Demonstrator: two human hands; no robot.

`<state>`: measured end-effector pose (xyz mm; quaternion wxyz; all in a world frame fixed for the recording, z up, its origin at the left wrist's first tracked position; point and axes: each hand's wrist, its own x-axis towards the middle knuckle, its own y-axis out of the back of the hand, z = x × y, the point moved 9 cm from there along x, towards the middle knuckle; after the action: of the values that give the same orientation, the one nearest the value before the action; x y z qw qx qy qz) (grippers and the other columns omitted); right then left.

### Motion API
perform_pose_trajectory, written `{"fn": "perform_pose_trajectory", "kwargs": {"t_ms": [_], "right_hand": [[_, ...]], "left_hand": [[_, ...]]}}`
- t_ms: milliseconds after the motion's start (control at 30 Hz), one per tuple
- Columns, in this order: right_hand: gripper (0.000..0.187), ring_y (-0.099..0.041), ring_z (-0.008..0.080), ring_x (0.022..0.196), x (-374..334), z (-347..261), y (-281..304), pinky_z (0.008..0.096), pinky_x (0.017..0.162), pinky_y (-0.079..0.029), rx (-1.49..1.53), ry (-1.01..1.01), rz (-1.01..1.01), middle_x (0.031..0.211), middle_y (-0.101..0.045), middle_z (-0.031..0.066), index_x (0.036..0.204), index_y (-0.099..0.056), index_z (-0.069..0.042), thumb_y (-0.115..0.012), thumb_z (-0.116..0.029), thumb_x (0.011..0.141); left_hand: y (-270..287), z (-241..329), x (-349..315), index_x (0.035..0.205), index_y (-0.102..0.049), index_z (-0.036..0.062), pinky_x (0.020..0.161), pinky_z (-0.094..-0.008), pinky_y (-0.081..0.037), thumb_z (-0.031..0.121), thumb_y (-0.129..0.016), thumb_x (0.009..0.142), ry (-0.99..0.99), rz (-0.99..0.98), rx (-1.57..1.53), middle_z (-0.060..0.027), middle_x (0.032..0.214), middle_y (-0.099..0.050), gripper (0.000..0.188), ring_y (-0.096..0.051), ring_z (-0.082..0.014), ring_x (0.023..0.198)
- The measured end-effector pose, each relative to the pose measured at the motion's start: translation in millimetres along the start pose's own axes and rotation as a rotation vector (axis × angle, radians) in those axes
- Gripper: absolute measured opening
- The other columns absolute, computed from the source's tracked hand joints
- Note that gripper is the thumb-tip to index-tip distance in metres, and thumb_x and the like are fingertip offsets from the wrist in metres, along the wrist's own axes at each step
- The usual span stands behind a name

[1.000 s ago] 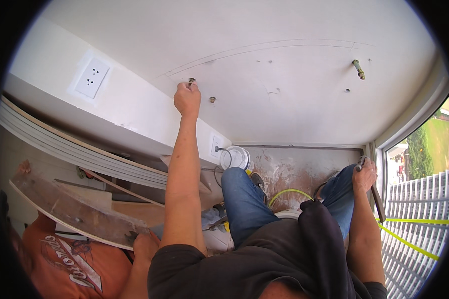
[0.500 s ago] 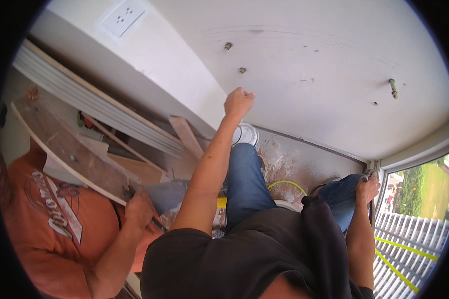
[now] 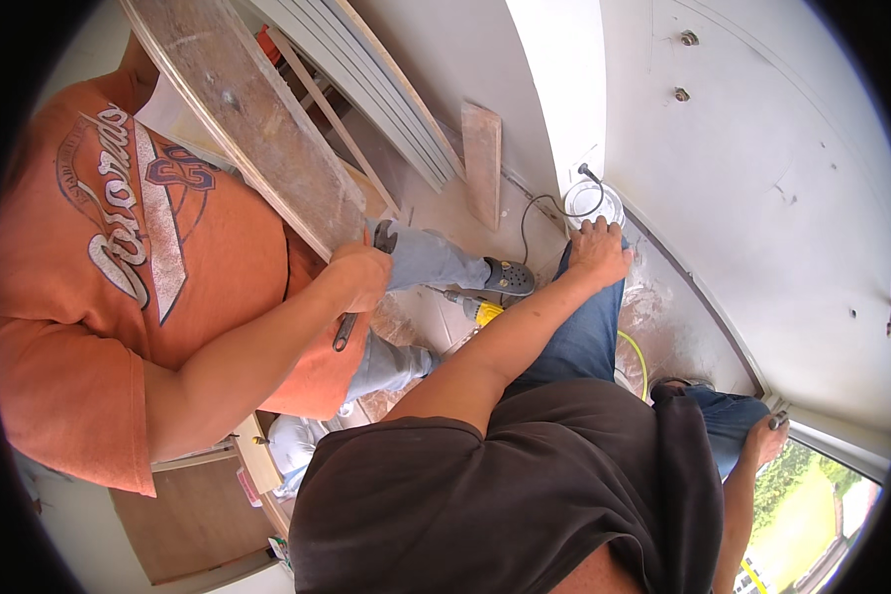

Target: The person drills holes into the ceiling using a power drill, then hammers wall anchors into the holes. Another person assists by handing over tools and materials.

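My left hand [image 3: 601, 255] rests on my left knee, fingers stretched over the jeans, with nothing in it. Just beyond it stands a white bucket [image 3: 616, 205]. Down at the right by the window, my right hand [image 3: 763, 443] is closed around a metal-ended tool [image 3: 778, 421]; most of that tool is hidden. A co-worker in an orange shirt [image 3: 218, 287] stands at my left. Their hand [image 3: 359, 277] grips an adjustable wrench [image 3: 345, 332] beside a long worn wooden board [image 3: 257, 109].
Two bolts [image 3: 681, 95] stick out of the white wall. A black cable [image 3: 540, 203] runs by the bucket. Close to the co-worker's shoe lies a yellow power drill [image 3: 487, 313]. A yellow-green hose [image 3: 639, 358] curves across the floor. One short plank [image 3: 481, 163] leans near the wall corner.
My left hand came down from in front of the wall to my knee, its fist opening. The view swung left, showing more of the co-worker. My right hand still grips its tool.
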<state>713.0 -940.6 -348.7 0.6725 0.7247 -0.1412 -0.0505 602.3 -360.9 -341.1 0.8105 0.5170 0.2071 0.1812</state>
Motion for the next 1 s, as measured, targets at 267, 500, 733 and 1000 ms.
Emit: {"fn": "perform_pose_trajectory", "kwargs": {"t_ms": [267, 500, 733, 1000], "right_hand": [[0.043, -0.062, 0.0415, 0.108, -10, -6, 9, 0.0532, 0.093, -0.047, -0.002, -0.134, -0.043, 0.115, -0.066, 0.0209, 0.123, -0.065, -0.015, -0.050, -0.041, 0.092], [0.040, -0.065, 0.0435, 0.099, -3, -6, -3, 0.0542, 0.084, -0.050, -0.050, -0.054, 0.017, 0.107, -0.068, 0.0204, 0.115, -0.067, -0.015, -0.052, -0.045, 0.093], [0.044, -0.065, 0.0438, 0.099, 3, -4, -14, 0.0548, 0.084, -0.050, -0.064, -0.111, 0.009, 0.106, -0.067, 0.0219, 0.115, -0.067, -0.014, -0.052, -0.049, 0.093], [0.042, -0.066, 0.0447, 0.098, -10, -41, 9, 0.0562, 0.085, -0.050, -0.081, -0.144, -0.007, 0.109, -0.067, 0.0227, 0.117, -0.067, -0.014, -0.049, -0.045, 0.094]], "left_hand": [[5, -2, 2, 0.114, -0.061, -0.0024, 0.096, -0.0538, -0.043, 0.034, -0.062, 0.084, -0.009, 0.043, -0.044, -0.0218, 0.121, -0.057, 0.047, -0.052, -0.0383, 0.116], [0, -10, 14, 0.111, -0.062, -0.0030, 0.094, -0.0542, -0.045, 0.034, -0.062, 0.082, -0.007, 0.048, -0.029, -0.0222, 0.118, -0.058, 0.047, -0.054, -0.0385, 0.112], [-6, -17, 27, 0.109, -0.064, -0.0029, 0.093, -0.0533, -0.045, 0.034, -0.062, 0.081, 0.006, 0.035, -0.022, -0.0222, 0.117, -0.059, 0.047, -0.054, -0.0383, 0.111], [-5, -25, 42, 0.113, -0.063, -0.0024, 0.095, -0.0526, -0.044, 0.036, -0.061, 0.084, -0.017, -0.009, -0.057, -0.0222, 0.119, -0.058, 0.048, -0.054, -0.0388, 0.113]]}}
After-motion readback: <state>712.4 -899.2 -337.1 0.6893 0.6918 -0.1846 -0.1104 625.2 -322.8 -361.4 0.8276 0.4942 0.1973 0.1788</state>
